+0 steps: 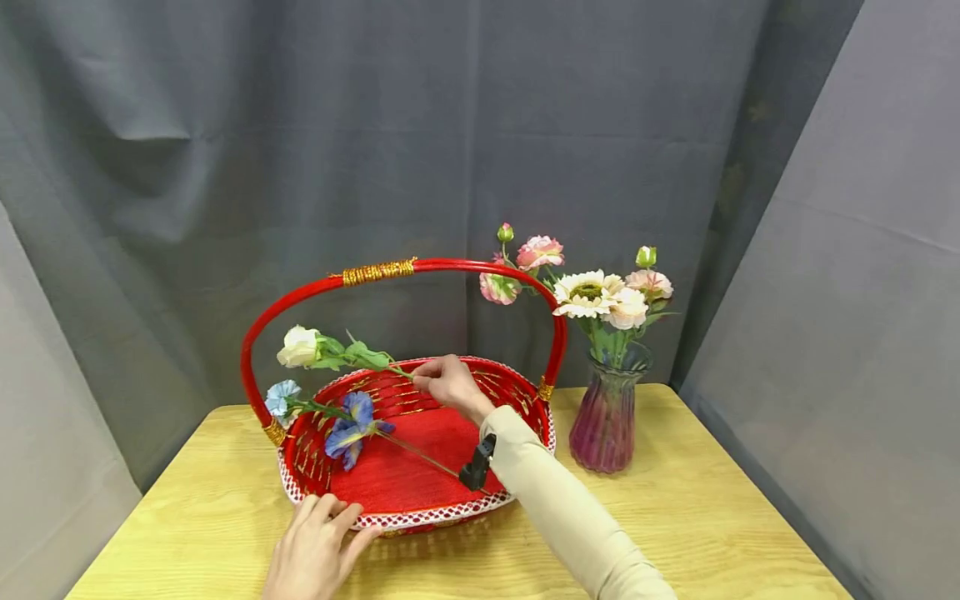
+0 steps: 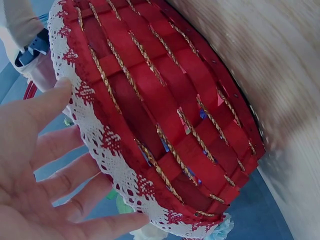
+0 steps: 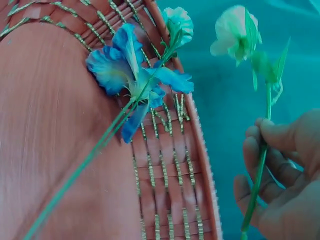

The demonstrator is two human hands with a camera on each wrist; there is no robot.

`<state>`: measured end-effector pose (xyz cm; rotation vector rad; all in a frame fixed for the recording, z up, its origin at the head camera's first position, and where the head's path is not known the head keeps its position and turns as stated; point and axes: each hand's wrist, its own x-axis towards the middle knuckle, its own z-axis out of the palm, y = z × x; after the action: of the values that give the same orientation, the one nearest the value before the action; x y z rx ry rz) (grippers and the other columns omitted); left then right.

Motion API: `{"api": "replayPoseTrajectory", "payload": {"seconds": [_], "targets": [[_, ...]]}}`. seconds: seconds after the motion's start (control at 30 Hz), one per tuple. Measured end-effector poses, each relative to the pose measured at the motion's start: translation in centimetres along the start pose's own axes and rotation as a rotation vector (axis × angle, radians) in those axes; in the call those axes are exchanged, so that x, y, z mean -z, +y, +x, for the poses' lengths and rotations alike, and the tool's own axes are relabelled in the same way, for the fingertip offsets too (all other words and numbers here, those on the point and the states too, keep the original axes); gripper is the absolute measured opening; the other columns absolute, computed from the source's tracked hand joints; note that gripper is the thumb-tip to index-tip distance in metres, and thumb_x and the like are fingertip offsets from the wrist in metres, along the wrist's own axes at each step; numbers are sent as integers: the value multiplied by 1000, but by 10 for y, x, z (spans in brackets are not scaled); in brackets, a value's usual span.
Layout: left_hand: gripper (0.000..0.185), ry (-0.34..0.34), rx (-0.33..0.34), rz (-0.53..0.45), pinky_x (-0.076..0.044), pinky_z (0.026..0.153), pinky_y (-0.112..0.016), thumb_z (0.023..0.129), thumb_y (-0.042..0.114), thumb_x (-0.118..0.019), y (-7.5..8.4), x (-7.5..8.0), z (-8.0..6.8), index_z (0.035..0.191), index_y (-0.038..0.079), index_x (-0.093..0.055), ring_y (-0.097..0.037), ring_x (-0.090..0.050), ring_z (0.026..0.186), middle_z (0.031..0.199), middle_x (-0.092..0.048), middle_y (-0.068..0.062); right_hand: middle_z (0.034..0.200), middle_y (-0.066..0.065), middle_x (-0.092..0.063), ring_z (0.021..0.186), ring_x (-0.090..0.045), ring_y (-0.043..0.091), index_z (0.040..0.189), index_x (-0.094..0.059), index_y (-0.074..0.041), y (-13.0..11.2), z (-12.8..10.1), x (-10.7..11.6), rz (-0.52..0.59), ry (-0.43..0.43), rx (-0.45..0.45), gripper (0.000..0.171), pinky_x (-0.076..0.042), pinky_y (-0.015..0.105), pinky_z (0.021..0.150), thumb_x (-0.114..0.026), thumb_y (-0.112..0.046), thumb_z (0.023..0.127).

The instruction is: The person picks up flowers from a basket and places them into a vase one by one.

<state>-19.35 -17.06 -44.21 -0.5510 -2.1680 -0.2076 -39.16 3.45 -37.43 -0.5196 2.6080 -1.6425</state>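
Currently the right hand (image 1: 452,387) pinches a white flower (image 1: 300,347) by its stem over the red basket (image 1: 393,493) near the back edge of the table (image 1: 675,517); the left hand (image 1: 315,546), fingers spread, touches the basket's near rim, and a blue flower (image 1: 347,437) lies inside
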Motion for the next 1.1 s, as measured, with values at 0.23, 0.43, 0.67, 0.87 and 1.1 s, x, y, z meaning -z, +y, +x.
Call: {"api": "replayPoseTrajectory", "payload": {"seconds": [0.23, 0.43, 0.67, 0.87, 1.1], "targets": [[34, -47, 44, 11, -49, 56, -30, 72, 47, -79, 2, 3, 3, 84, 15, -72, -15, -51, 77, 81, -56, 3, 99, 12, -69, 71, -53, 18, 114, -71, -4, -14, -10, 19, -15, -56, 73, 22, -45, 23, 59, -59, -7, 96], [32, -69, 55, 18, -49, 59, -31, 66, 40, -84, 3, 4, 5, 83, 16, -73, -15, -51, 77, 80, -56, 3, 96, 11, -71, 85, -67, 29, 103, -73, -4, -15, -20, 33, -41, -81, 73, 15, -56, 28, 71, -63, -4, 93], [34, -76, 63, 22, -48, 58, -29, 66, 43, -83, 4, 5, 3, 85, 16, -73, -14, -50, 77, 79, -55, 6, 92, 6, -73, 78, -64, 21, 99, -77, -8, -28, -30, 50, -171, -46, 89, 14, -51, 24, 68, -67, -7, 90], [34, -100, 84, 21, -48, 57, -29, 66, 42, -85, 5, 5, 4, 84, 16, -73, -13, -50, 77, 80, -55, 5, 95, 0, -75, 82, -62, 14, 101, -78, -14, -48, -38, 60, -273, -17, 118, 16, -50, 28, 71, -68, -12, 89], [34, -82, 73, 26, -46, 55, -27, 65, 43, -84, 4, 6, 4, 84, 18, -73, -13, -49, 76, 78, -54, 6, 96, 0, -75, 84, -64, 13, 101, -78, -13, -46, -48, 68, -291, 9, 103, 15, -51, 28, 77, -69, -12, 89]]}}
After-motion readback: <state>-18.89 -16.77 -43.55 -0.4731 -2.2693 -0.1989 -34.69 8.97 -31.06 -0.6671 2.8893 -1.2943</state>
